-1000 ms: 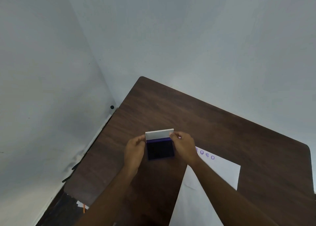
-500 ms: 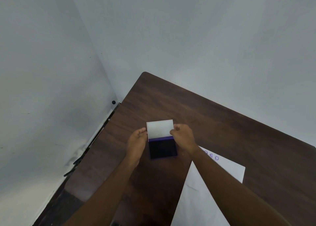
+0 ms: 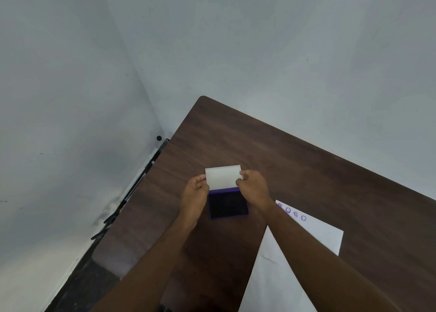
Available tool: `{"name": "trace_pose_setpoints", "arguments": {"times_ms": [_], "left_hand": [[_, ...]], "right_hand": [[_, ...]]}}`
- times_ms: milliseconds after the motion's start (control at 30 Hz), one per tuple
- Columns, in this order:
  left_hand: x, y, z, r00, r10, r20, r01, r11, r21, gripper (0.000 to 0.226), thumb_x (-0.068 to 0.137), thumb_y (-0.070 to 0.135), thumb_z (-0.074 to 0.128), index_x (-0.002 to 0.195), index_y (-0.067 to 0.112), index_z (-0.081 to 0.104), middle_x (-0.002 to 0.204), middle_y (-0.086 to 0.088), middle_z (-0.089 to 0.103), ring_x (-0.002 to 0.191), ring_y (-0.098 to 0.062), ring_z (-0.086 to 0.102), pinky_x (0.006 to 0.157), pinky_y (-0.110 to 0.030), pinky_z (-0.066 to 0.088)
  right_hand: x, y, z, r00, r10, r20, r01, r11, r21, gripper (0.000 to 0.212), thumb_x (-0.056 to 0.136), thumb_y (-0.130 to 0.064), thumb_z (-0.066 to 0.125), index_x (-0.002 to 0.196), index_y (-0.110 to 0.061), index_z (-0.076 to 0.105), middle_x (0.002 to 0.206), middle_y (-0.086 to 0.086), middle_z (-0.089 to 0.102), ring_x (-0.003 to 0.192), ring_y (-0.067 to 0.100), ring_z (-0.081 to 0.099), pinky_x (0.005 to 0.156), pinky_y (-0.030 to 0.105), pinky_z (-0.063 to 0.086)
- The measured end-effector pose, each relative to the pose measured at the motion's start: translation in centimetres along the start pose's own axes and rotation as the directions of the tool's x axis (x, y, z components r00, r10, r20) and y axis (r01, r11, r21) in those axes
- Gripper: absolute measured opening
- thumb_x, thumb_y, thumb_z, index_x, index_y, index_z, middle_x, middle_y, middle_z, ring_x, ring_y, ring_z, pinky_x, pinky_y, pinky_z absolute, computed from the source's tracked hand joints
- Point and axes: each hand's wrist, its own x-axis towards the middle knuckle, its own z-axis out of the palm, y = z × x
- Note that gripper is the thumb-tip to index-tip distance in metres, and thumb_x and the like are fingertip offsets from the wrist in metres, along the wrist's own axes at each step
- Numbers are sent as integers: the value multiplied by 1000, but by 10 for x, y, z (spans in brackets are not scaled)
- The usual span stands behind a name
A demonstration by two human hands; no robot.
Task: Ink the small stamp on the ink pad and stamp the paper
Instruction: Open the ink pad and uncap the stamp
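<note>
The ink pad [image 3: 228, 205] lies on the table [image 3: 295, 160], its white lid [image 3: 223, 177] raised and tilted back from a hinge at the far edge, so that the dark inked face is exposed. The lid is pinched at its left edge by the left hand [image 3: 194, 195] and at its right edge by the right hand [image 3: 253, 189], fingers and thumbs being curled round the rim. The paper [image 3: 283, 276] lies just beside the pad on the right, partly covered by the right forearm; four purple marks [image 3: 292, 214] are seen in a row near its far corner. The small stamp cannot be found in this view; it may be hidden under a hand or forearm, but that cannot be told.

The step in hand is judged to be the opening of the pad. It would be done well if the lid were carried fully back until it rests by itself, with an even pull on both edges so that the hinge is not twisted. The base should be kept flat on the table, and the fingers kept off the inked face. One hand would then be freed for the stamp, while the paper is left unshifted.
</note>
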Motion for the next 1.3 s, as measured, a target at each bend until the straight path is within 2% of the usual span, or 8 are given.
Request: {"name": "trace_pose_setpoints", "arguments": {"times_ms": [233, 400, 467, 567, 700, 900, 1200, 1300], "left_hand": [[-2, 0, 2, 1000, 7, -8, -7, 997, 72, 36, 90, 18, 59, 126, 24, 56, 122, 1, 63, 108, -14, 62, 86, -37, 58], [-9, 5, 4, 992, 116, -40, -106, 975, 195, 33, 91, 14, 57, 122, 26, 58, 127, 0, 55, 108, -16, 59, 85, -39, 59], [-14, 5, 8, 986, 164, -16, -156, 959, 236, 32, 91, 14, 56, 119, 29, 60, 123, 3, 54, 102, -12, 58, 83, -35, 59], [-20, 6, 20, 977, 205, 58, -213, 935, 284, 31, 91, 13, 55, 111, 35, 60, 115, 4, 57, 94, -7, 58, 77, -25, 56], [-25, 8, 39, 972, 193, 131, -225, 924, 311, 29, 91, 13, 53, 111, 32, 62, 119, 6, 59, 101, -11, 59, 72, -15, 51], [-33, 11, 62, 954, 218, 206, -283, 881, 378, 31, 90, 9, 53, 113, 26, 65, 118, 8, 64, 101, -8, 60, 79, -13, 46], [-37, 9, 66, 933, 257, 250, -347, 824, 448, 30, 92, 7, 56, 114, 24, 64, 117, 11, 63, 88, 6, 55, 73, 1, 41], [-37, 9, 65, 928, 269, 257, -361, 818, 448, 30, 92, 5, 55, 112, 25, 64, 115, 11, 63, 91, 6, 56, 67, 3, 41]], "right_hand": [[-2, 0, 0, 999, -33, -32, 31, 999, -43, 41, 89, -14, 58, 130, -9, 57, 133, 8, 59, 119, 23, 55, 97, 37, 50], [-6, 3, -6, 987, -89, -132, 86, 996, -29, 17, 90, -6, 54, 92, -9, 71, 96, 7, 73, 88, 20, 67, 60, 21, 48], [-10, 9, -14, 955, -187, -229, 154, 976, -154, 19, 89, -2, 53, 84, -3, 71, 87, 13, 72, 84, 28, 67, 68, 32, 51], [-9, 28, -24, 925, -248, -287, 164, 944, -286, 22, 87, 1, 57, 104, -1, 70, 107, 17, 70, 105, 32, 59, 93, 34, 43], [-5, 48, -28, 973, -129, -194, 51, 930, -365, 21, 86, -15, 66, 107, -10, 67, 115, 10, 64, 108, 24, 51, 93, 31, 41], [-4, 56, -21, 976, -175, -130, 103, 896, -432, 18, 85, -17, 66, 102, -10, 66, 110, 10, 64, 100, 21, 51, 82, 26, 37], [9, 55, -18, 990, -123, -72, 90, 931, -355, 17, 86, -18, 66, 99, -7, 69, 102, 9, 65, 100, 21, 53, 93, 29, 41], [-4, 59, -27, 956, -125, -267, 116, 992, -51, 11, 86, -14, 60, 80, -10, 69, 82, 7, 60, 78, 16, 53, 77, 33, 45]]}}
